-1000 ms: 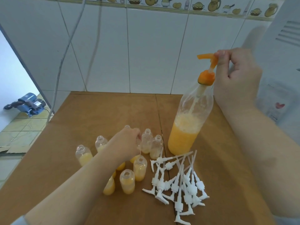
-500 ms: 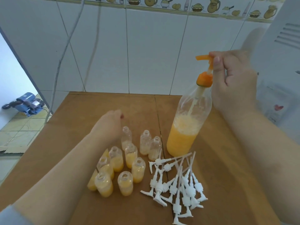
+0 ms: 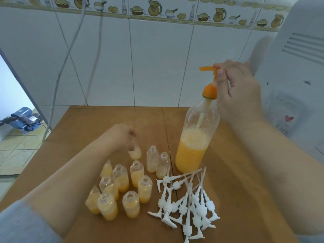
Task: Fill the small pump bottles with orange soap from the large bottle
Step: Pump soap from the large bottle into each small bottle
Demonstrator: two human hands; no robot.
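A large clear bottle [image 3: 193, 148], about a third full of orange soap, stands upright on the brown table [image 3: 91, 123]. My right hand [image 3: 236, 92] pinches its orange pump head [image 3: 209, 79] from the right. My left hand [image 3: 121, 135] grips a small clear bottle [image 3: 135, 153] by its top; this bottle is tilted, blurred and holds a little pale soap. Two near-empty small bottles [image 3: 152, 158] stand just left of the large bottle. Several small bottles [image 3: 121, 178] holding orange soap stand clustered in front, all without pumps.
A heap of white pump tops [image 3: 189, 202] with long tubes lies at the front right of the table. A white appliance [image 3: 294, 81] stands close on the right. Behind is a tiled wall [image 3: 157, 64] with hanging cables [image 3: 70, 50]. A blue machine [image 3: 24, 120] sits on the floor left.
My left hand left the cluster of filled bottles, moved back over the table and took hold of a small bottle there. My right hand stays on the pump head.
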